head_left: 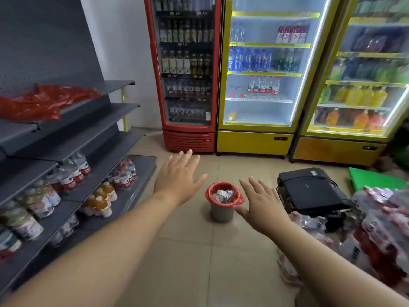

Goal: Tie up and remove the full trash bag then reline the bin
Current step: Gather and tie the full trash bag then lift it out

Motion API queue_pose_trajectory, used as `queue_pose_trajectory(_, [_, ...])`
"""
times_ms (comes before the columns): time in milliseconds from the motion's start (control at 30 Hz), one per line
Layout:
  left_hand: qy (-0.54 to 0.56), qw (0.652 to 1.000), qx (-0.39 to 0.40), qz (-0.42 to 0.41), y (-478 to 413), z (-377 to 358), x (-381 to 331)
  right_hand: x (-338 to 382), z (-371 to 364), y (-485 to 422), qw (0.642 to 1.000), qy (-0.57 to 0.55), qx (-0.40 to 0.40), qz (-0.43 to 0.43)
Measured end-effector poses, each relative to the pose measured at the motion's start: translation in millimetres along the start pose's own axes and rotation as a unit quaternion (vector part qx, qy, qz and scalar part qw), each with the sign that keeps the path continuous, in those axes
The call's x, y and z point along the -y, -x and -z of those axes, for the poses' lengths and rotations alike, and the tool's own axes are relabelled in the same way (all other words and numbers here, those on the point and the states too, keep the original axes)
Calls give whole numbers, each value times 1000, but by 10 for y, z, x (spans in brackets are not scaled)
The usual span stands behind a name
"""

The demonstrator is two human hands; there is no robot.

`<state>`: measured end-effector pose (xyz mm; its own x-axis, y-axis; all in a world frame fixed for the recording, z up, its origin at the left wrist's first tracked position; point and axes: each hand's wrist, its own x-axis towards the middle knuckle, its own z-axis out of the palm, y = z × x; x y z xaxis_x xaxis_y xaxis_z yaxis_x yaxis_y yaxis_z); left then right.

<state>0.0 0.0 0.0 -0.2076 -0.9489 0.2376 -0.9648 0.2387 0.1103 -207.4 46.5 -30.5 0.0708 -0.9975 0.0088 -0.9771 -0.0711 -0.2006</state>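
Three glass-door drink coolers stand along the back wall: a red cooler (188, 74) at left, a yellow cooler (263, 74) beside it and a second yellow cooler (358, 85) at right, all stocked with bottles. Grey shelving (66, 134) runs down the left side, its lower shelves carrying bottled drinks (97, 198) and an upper shelf bearing crumpled red plastic bags (44, 100). Beige floor tiles (188, 251) fill the middle. At right lie shrink-wrapped bottle packs (380, 218), with a black case-like box (309, 191) and a green flat object (374, 179) beyond them. Both bare forearms reach forward. The left hand (179, 180) is spread wide, palm down, holding nothing, up and left of the bin in view. The right hand (261, 204) is likewise spread and holds nothing, just right of the bin; whether its thumb touches the bag cannot be told. The small grey bin (221, 213) stands upright on the tiles between the two hands, near the black box. Its red trash bag (221, 184) is folded over the rim, untied, with crumpled rubbish (222, 194) showing inside.
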Motion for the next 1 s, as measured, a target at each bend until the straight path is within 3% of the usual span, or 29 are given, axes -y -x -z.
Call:
queue_pose_trajectory(233, [-43,998,33,9,-621,-546,229,-107,-276,-867,999,9,8,-52])
queue_pose_trajectory(667, [-51,997,54,-19,-2594,-1169,815,-158,-437,-3003,996,17,23,-86])
queue_pose_trajectory(1000, [-20,995,93,-10,-3622,-1755,747,-655,-591,-4056,992,1,56,-117])
